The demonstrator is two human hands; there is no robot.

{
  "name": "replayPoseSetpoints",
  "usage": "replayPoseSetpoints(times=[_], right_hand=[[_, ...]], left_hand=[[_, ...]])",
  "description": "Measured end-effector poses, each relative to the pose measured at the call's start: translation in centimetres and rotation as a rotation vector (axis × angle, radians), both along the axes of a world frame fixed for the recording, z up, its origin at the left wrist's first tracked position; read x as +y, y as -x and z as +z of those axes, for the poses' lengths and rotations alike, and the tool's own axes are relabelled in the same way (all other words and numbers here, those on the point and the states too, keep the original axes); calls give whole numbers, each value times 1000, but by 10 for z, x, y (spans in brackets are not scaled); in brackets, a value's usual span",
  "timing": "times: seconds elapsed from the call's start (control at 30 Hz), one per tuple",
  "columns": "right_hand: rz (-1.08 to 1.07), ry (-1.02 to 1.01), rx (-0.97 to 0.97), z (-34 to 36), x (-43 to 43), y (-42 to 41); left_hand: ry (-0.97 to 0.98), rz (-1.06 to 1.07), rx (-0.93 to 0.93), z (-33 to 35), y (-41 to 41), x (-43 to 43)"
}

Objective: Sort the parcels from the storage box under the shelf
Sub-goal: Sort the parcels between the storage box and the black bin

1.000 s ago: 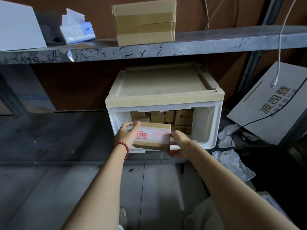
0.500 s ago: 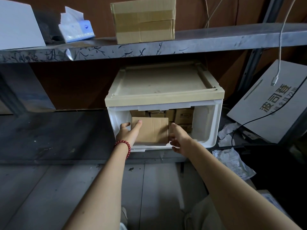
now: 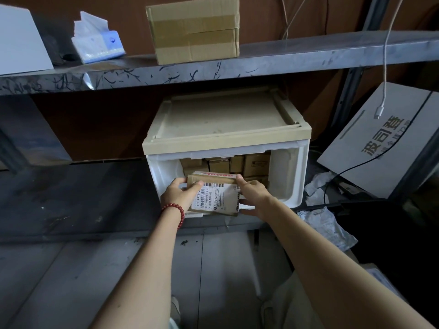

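- Our left hand (image 3: 178, 194) grips the left edge of the parcel (image 3: 217, 199), with the thumb on its front.
- Our right hand (image 3: 254, 195) grips its right edge.
- The parcel is at the open front of the storage box (image 3: 295, 176), under the shelf (image 3: 261, 60); more parcels (image 3: 237, 162) lie behind it.

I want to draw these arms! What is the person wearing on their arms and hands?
Both forearms are bare: no sleeves, gloves, watch or rings show. The wrist of the left hand wears a bracelet of round, dark red beads. The right hand and its wrist wear nothing.
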State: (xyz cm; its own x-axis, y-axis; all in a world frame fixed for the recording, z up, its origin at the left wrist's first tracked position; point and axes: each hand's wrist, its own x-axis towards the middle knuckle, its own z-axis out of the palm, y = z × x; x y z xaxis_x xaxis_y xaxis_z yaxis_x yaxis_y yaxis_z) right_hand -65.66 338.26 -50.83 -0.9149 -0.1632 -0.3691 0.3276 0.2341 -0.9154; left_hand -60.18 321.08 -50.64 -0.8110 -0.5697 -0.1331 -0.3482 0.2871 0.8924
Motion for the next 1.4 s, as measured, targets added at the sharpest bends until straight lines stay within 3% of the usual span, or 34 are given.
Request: replayPoseSetpoints(times=[0.13,0.2,0.33,0.5,0.7,0.93,1.2,1.4], right_hand=[[52,-100,37,12,29,-10],[49,-43,33,14,53,-16],[-67,112,-21,7,120,-32],[-291,120,-20,-1,206,-47],[-393,72,-7,-11,292,-70],[-587,32,-56,-45,364,-108],[-739,-31,-160,-94,420,-149],[-893,2,-206,-139,434,-171]], left_hand=[[89,-77,31,8,-1,20],[111,-145,43,13,-2,34],[54,-309,88,19,4,79],[32,-500,64,27,16,167],[109,-662,72,27,33,261],[189,-919,62,-11,19,351],[328,-1134,-55,-72,7,420],[318,-1228,-160,-111,5,465]])
